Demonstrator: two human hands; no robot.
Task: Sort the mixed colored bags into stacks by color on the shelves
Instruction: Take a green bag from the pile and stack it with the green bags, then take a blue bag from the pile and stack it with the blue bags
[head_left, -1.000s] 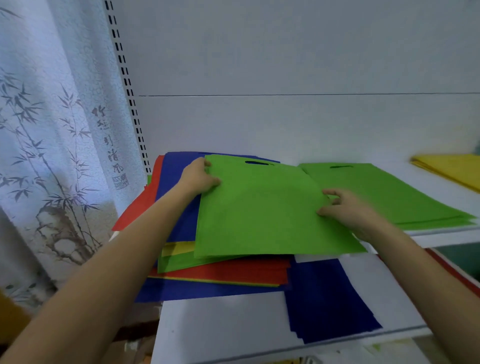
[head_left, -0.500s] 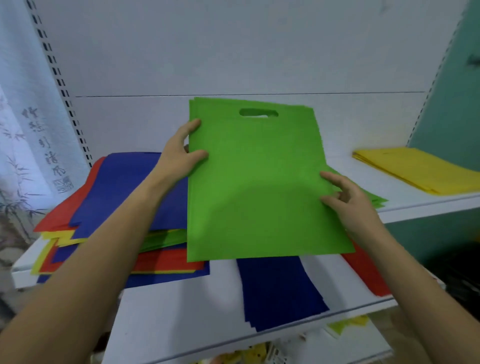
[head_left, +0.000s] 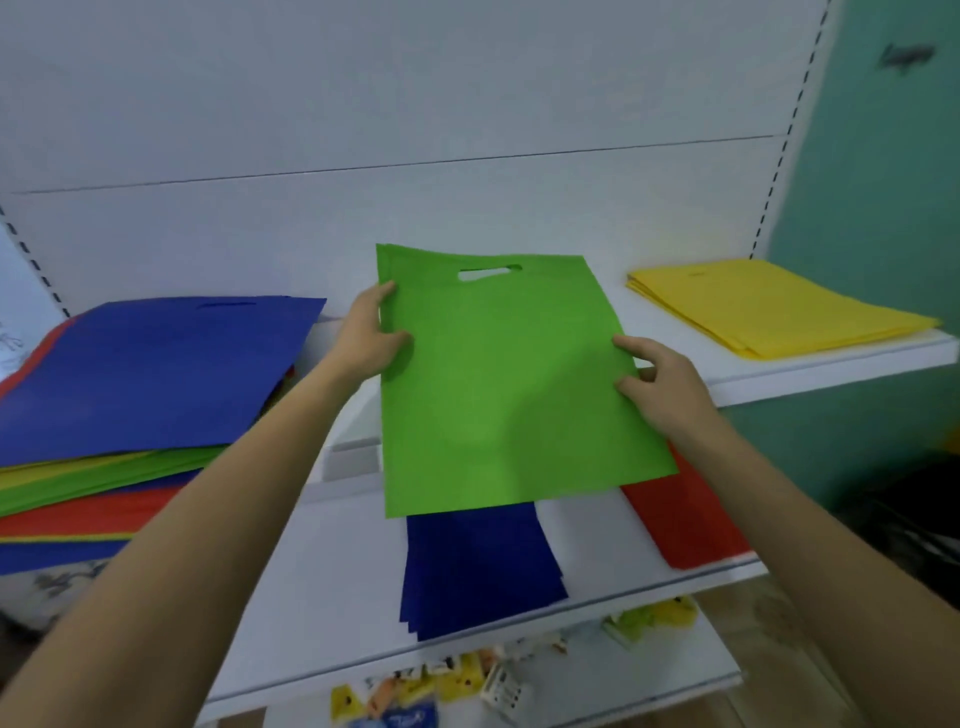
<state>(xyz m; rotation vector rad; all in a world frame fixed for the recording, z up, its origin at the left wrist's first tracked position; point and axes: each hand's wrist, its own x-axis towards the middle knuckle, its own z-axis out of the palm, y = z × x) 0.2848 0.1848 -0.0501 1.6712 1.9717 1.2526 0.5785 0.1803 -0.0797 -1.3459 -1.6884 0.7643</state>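
**Hold.** You hold one flat green non-woven bag (head_left: 509, 389), with a cut-out handle slot at its top edge, raised off the shelving and facing you. Your left hand (head_left: 371, 335) pinches the left edge near the top, thumb on the front face. Your right hand (head_left: 662, 387) grips the right edge lower down, fingers curled round it. Both hands are closed on the bag; neither is free.

**Step in hand, as judged.** You are carrying this bag to its colour stack. No green stack shows; it may lie hidden behind the held bag on the white upper shelf (head_left: 831, 374). Confirm that before you lower the bag. Hold the sheet taut between both hands and bring it down flat. Square its edges to the stack, then release both sides together so it does not slide.

**Position.** The bag hangs between your hands, in front of the upper shelf.
- It is above the stack of dark blue bags (head_left: 478, 566) on the white lower shelf (head_left: 322, 597).
- Its lower right corner covers part of the stack of red bags (head_left: 685, 519).
- The stack of yellow bags (head_left: 779, 312) lies well apart to the right.
- The unsorted multicoloured pile (head_left: 156, 374), blue bag uppermost, sits to the left, just beside your left forearm.
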